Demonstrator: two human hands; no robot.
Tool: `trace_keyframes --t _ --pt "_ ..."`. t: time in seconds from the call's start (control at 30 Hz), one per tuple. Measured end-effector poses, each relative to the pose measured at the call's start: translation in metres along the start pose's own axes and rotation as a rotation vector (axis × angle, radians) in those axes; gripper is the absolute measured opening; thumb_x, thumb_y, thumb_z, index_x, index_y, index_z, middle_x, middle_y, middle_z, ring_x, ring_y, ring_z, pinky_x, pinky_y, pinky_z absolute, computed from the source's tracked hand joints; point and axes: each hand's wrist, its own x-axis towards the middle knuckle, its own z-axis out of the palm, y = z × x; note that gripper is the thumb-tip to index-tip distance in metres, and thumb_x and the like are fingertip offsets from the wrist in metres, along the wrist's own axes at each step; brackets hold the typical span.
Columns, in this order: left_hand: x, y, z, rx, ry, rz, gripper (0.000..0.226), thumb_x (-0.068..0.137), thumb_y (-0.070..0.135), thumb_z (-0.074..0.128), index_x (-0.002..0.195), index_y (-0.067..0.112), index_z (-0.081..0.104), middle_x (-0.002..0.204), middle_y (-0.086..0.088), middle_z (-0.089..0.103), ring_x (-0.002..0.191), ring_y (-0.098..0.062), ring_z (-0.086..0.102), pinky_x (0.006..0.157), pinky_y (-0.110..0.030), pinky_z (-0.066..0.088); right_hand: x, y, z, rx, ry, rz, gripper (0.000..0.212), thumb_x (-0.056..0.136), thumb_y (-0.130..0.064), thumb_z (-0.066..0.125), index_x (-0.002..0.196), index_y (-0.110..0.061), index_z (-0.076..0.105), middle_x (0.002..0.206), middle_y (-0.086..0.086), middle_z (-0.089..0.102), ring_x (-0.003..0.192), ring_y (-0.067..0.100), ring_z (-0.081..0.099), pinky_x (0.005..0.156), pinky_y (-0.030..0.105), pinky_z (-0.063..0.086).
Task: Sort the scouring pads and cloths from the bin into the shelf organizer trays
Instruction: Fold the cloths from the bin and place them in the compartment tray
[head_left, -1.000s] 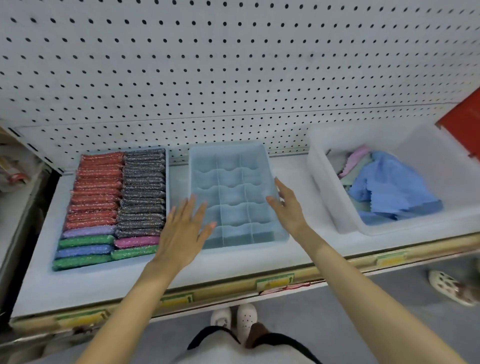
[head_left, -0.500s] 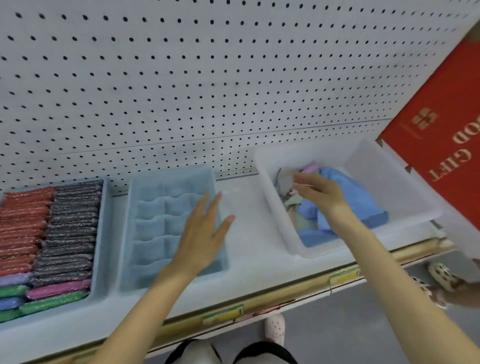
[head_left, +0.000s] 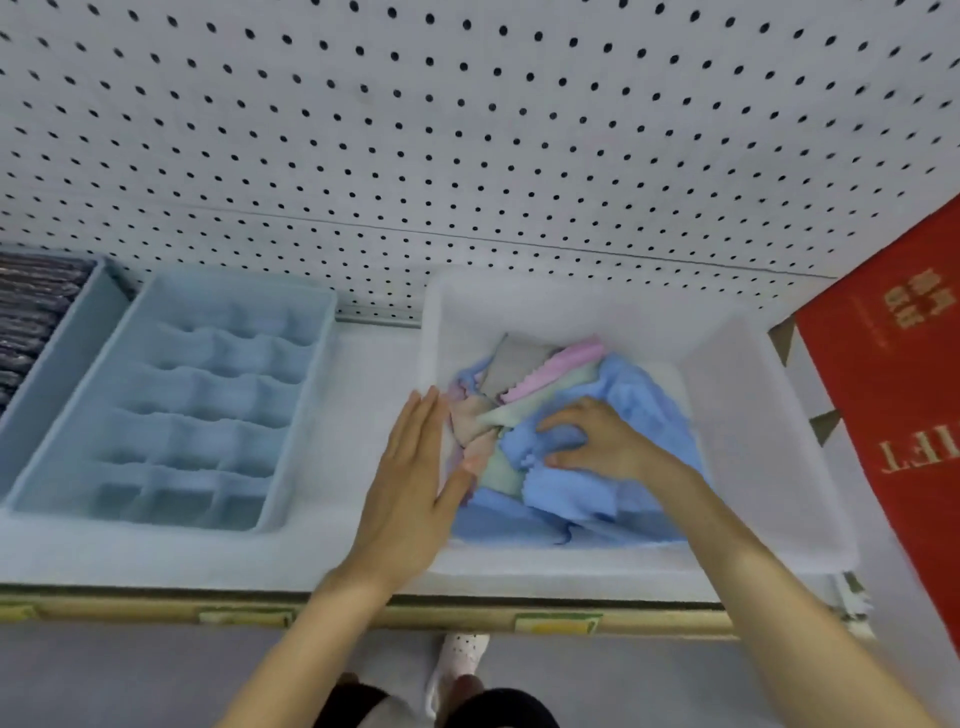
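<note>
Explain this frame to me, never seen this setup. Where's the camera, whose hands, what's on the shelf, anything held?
There is no machine: a person works bare-handed, and the one camera sits on their head, looking forward and down. On the shelf, against a pegboard wall, stands an empty light-blue divided organizer tray. To its right is a clear plastic bin with a pile of cloths: a large blue cloth, plus pink, grey and pale green ones. The right hand is inside the bin, fingers pressed into the blue cloth; whether it has actually gripped it, I cannot tell. The left hand is open and flat at the bin's left wall, holding nothing.
</note>
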Motion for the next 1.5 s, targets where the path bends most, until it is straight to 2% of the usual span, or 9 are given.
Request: trace_keyframes --t 0.13,0.23,0.5,0.7,0.87,1.1,1.2,1.37,1.5 --pt "0.0 -0.001 0.001 0.038 0.014 0.013 0.063 0.099 0.048 0.033 0.153 0.021 0.015 0.156 0.018 0.003 0.141 0.013 -0.01 0.112 -0.006 -0.004 0.0 0.009 -0.011 -0.085 -0.057 -0.112 0.007 0.081 -0.014 0.073 0.084 -0.012 0.067 0.078 -0.012 0.048 0.074 0.002 0.047 0.07 0.014 0.038" --pt "-0.001 0.0 0.001 0.05 0.036 0.008 0.062 0.098 0.053 0.03 0.152 0.024 0.021 0.156 0.017 0.011 0.144 0.009 -0.004 0.117 -0.016 -0.005 -0.004 0.017 -0.013 0.034 0.009 -0.134 0.029 0.078 -0.005 0.074 0.064 -0.018 0.052 0.069 -0.007 0.046 0.061 0.003 0.042 0.06 0.018 0.031" --pt "0.016 0.079 -0.009 -0.453 -0.062 -0.041 0.025 0.09 0.037 0.063 0.112 0.044 0.054 0.115 0.03 0.057 0.104 0.005 0.056 0.084 -0.01 0.041 -0.069 -0.011 -0.053 0.614 0.207 -0.216 0.031 0.081 -0.008 0.074 0.066 -0.01 0.047 0.067 0.003 0.043 0.065 0.012 0.039 0.06 0.021 0.033" --pt "0.04 0.112 -0.01 -0.64 -0.306 0.031 0.056 0.074 0.034 0.074 0.126 0.03 0.054 0.128 0.014 0.059 0.121 0.002 0.052 0.1 -0.022 0.043 -0.112 -0.043 -0.077 0.875 0.387 -0.274 0.029 0.078 -0.002 0.075 0.072 -0.012 0.049 0.065 -0.004 0.055 0.057 0.009 0.051 0.049 0.021 0.046" --pt "0.058 0.133 -0.034 -0.589 -0.309 0.155 0.038 0.063 0.047 0.07 0.097 0.032 0.061 0.118 -0.007 0.059 0.111 -0.012 0.06 0.097 -0.023 0.045 -0.13 -0.05 -0.09 0.904 0.51 -0.3 0.026 0.079 0.005 0.07 0.07 -0.012 0.052 0.082 0.002 0.058 0.069 0.02 0.056 0.05 0.021 0.047" --pt "0.067 0.16 -0.081 -0.537 -0.335 0.258 0.026 0.081 0.019 0.073 0.063 0.023 0.055 0.068 0.0 0.051 0.067 -0.014 0.044 0.06 -0.022 0.035 -0.149 -0.054 -0.105 0.727 0.686 -0.365 0.035 0.069 -0.009 0.083 0.062 -0.019 0.05 0.111 -0.006 0.06 0.089 0.004 0.058 0.075 0.017 0.043" --pt "0.071 0.174 -0.103 -0.502 -0.3 0.3 0.024 0.086 0.012 0.071 0.07 0.017 0.054 0.06 0.007 0.052 0.059 -0.008 0.047 0.054 -0.018 0.038 -0.158 -0.058 -0.115 0.689 0.626 -0.468 0.03 0.062 -0.027 0.078 0.053 -0.028 0.049 0.109 -0.015 0.065 0.111 0.004 0.056 0.09 0.013 0.039" --pt "0.076 0.193 -0.14 -0.518 -0.153 0.335 0.016 0.083 0.015 0.073 0.074 0.014 0.06 0.072 -0.002 0.064 0.067 -0.014 0.061 0.061 -0.025 0.048 -0.155 -0.066 -0.123 0.799 0.446 -0.559 0.042 0.07 -0.005 0.071 0.052 -0.025 0.039 0.057 -0.007 0.045 0.055 0.008 0.041 0.052 0.015 0.033" --pt "0.077 0.188 -0.158 -0.572 -0.045 0.258 0.004 0.088 0.009 0.067 0.086 0.006 0.068 0.082 -0.004 0.073 0.077 -0.015 0.071 0.066 -0.023 0.054 -0.147 -0.059 -0.119 0.842 0.352 -0.49 0.036 0.066 -0.004 0.081 0.075 -0.025 0.053 0.071 0.0 0.058 0.067 0.015 0.053 0.062 0.026 0.042"
